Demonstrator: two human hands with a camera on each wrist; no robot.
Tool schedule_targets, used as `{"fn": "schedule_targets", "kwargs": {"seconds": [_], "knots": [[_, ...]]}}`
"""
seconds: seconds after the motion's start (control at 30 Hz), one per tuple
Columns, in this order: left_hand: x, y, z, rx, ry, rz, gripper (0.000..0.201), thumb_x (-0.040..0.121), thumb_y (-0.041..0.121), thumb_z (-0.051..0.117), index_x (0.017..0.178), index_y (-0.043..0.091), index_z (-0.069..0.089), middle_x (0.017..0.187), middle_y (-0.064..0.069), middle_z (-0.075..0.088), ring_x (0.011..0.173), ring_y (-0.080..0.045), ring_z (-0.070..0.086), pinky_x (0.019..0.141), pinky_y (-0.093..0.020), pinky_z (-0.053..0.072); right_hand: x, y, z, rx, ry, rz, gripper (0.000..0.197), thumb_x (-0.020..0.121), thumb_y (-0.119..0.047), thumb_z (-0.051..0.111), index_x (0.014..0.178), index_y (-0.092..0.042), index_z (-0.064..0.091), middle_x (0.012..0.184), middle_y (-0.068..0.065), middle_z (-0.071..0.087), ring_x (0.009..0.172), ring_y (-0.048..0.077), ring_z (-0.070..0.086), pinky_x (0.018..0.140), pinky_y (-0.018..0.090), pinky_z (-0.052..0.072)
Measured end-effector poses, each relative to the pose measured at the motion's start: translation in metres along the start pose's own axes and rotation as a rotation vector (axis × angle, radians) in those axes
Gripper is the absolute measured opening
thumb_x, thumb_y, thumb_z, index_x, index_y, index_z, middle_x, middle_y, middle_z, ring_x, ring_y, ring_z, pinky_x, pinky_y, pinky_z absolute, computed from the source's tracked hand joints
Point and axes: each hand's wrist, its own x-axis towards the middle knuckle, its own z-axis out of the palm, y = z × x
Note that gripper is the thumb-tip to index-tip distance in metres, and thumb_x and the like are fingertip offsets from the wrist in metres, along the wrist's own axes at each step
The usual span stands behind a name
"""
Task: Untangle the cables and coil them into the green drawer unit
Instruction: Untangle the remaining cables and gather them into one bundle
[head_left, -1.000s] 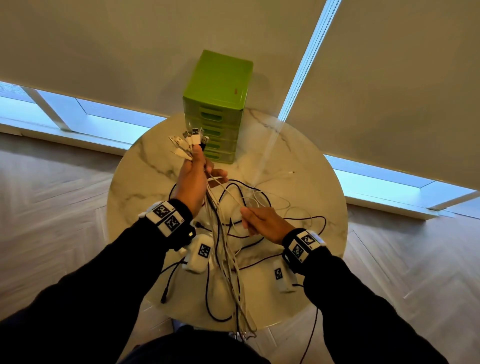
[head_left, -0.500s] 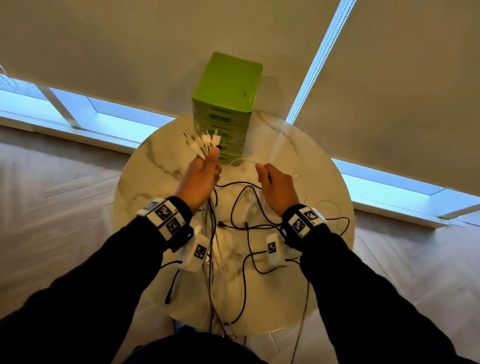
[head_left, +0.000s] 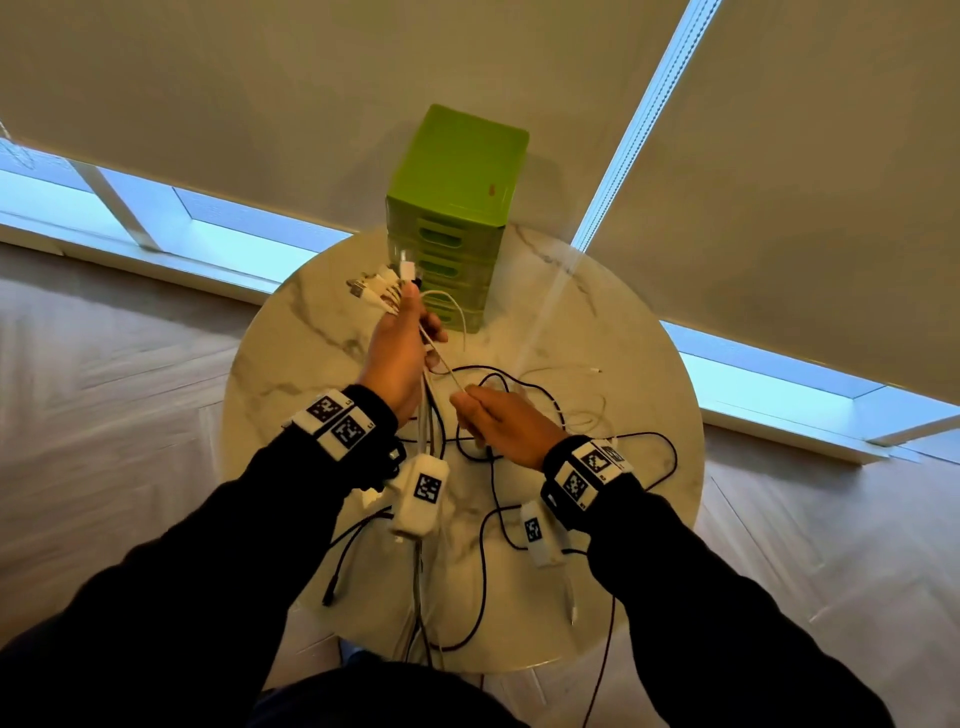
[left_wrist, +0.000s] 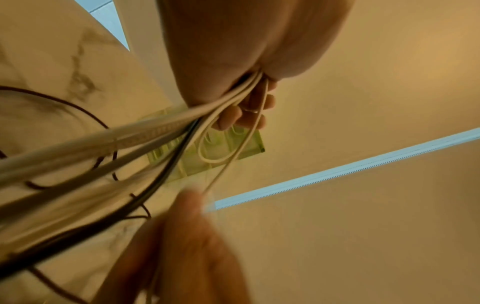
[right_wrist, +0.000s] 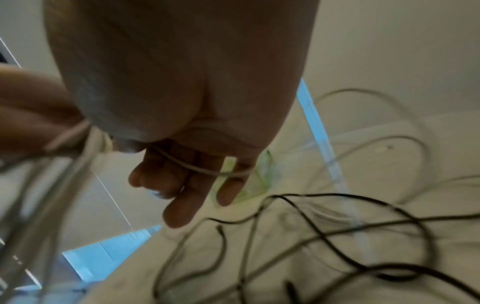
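The green drawer unit (head_left: 457, 208) stands at the far edge of the round marble table (head_left: 311, 332), drawers closed. My left hand (head_left: 402, 332) is raised in front of it and grips a bundle of cables (left_wrist: 130, 139), their white plugs (head_left: 379, 288) fanning out above the fist. From that fist a thin white cable (head_left: 441, 358) loops and runs down to my right hand (head_left: 467, 405), which pinches it near the table's middle. In the right wrist view this white cable (right_wrist: 197, 167) crosses my fingers (right_wrist: 182, 205). The bundle's strands hang down over the near table edge.
Loose black cables (head_left: 524, 384) and a white cable (head_left: 582, 371) sprawl over the table's middle and right. Window blinds hang directly behind the drawer unit. Wooden floor surrounds the table.
My right hand has drawn back from near the drawer unit toward me, pulling the white cable taut from my left fist. The left hand has stayed raised with the bundle.
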Motion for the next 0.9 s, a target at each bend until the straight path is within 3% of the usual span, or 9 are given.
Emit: {"fn": "schedule_targets", "kwargs": {"seconds": [0.07,0.2,0.37,0.47,0.57,0.63,0.7,0.77,0.9], "knots": [[0.006,0.010,-0.008,-0.078,0.025,0.002,0.035,0.107,0.045,0.036,0.085,0.022,0.050,0.069,0.007,0.050,0.062,-0.010,0.057,0.050,-0.022,0.037,-0.008,0.023,0.004,-0.028,-0.046,0.058,0.041,0.107,-0.045,0.033,0.078,-0.023,0.049,0.067,-0.006,0.055,0.062,0.012,0.053,0.073,0.035,0.046],[0.012,0.024,-0.023,-0.128,0.014,0.060,0.036,0.107,0.046,0.035,0.080,0.025,0.045,0.061,0.011,0.041,0.049,-0.006,0.036,0.050,-0.023,0.033,-0.017,0.053,0.001,-0.058,-0.014,0.122,0.042,0.107,-0.046,0.033,0.085,-0.015,0.053,0.076,0.008,0.061,0.071,0.024,0.059,0.077,0.041,0.047],[0.016,0.043,-0.041,-0.157,0.104,0.158,0.035,0.108,0.044,0.036,0.080,0.024,0.043,0.058,0.011,0.037,0.046,-0.005,0.028,0.047,-0.022,0.030,-0.021,0.079,-0.026,-0.219,-0.090,0.260,0.036,0.106,-0.047,0.032,0.082,-0.029,0.050,0.079,0.002,0.059,0.076,0.029,0.059,0.078,0.042,0.046],[0.015,0.044,-0.048,-0.057,0.112,0.232,0.033,0.109,0.040,0.035,0.080,0.024,0.041,0.062,0.010,0.035,0.048,-0.005,0.028,0.048,-0.022,0.030,-0.019,0.077,-0.044,-0.107,0.033,0.339,0.039,0.106,-0.045,0.036,0.079,-0.022,0.052,0.069,0.002,0.061,0.068,0.031,0.067,0.075,0.043,0.054],[0.006,0.024,-0.042,0.118,0.025,0.282,0.024,0.109,0.033,0.036,0.094,0.020,0.048,0.069,0.007,0.032,0.053,-0.005,0.028,0.053,-0.026,0.026,-0.001,0.046,-0.058,-0.062,0.144,0.320,0.046,0.106,-0.048,0.036,0.084,-0.012,0.056,0.062,0.007,0.063,0.050,0.021,0.065,0.067,0.035,0.052],[-0.004,0.007,-0.032,0.288,-0.041,0.282,0.032,0.109,0.035,0.037,0.124,0.011,0.051,0.072,0.001,0.043,0.056,-0.011,0.041,0.056,-0.032,0.034,0.012,0.016,-0.062,-0.103,0.142,0.243,0.047,0.106,-0.049,0.034,0.085,-0.013,0.057,0.063,0.003,0.060,0.049,0.016,0.059,0.062,0.032,0.047],[-0.012,-0.011,-0.021,0.483,-0.129,0.260,0.049,0.106,0.046,0.036,0.146,0.017,0.040,0.107,-0.021,0.063,0.091,-0.032,0.063,0.082,-0.046,0.051,0.017,-0.013,-0.061,-0.076,0.121,0.146,0.045,0.106,-0.049,0.034,0.084,-0.015,0.055,0.062,-0.004,0.056,0.049,0.014,0.056,0.062,0.033,0.048],[-0.018,-0.018,-0.010,0.560,-0.211,0.172,0.064,0.102,0.060,0.032,0.146,0.016,0.041,0.131,-0.027,0.056,0.118,-0.042,0.056,0.096,-0.054,0.048,0.017,-0.039,-0.059,0.015,0.078,0.064,0.040,0.107,-0.045,0.034,0.085,-0.018,0.054,0.066,-0.006,0.054,0.050,0.013,0.055,0.060,0.034,0.050],[-0.018,-0.010,0.010,0.359,-0.336,-0.057,0.075,0.094,0.075,0.035,0.109,0.007,0.064,0.086,-0.016,0.067,0.062,-0.017,0.048,0.051,-0.026,0.035,0.001,-0.054,-0.066,0.097,0.040,-0.051,0.032,0.109,-0.037,0.035,0.092,-0.022,0.057,0.070,-0.009,0.055,0.057,0.012,0.057,0.062,0.032,0.051]]}}
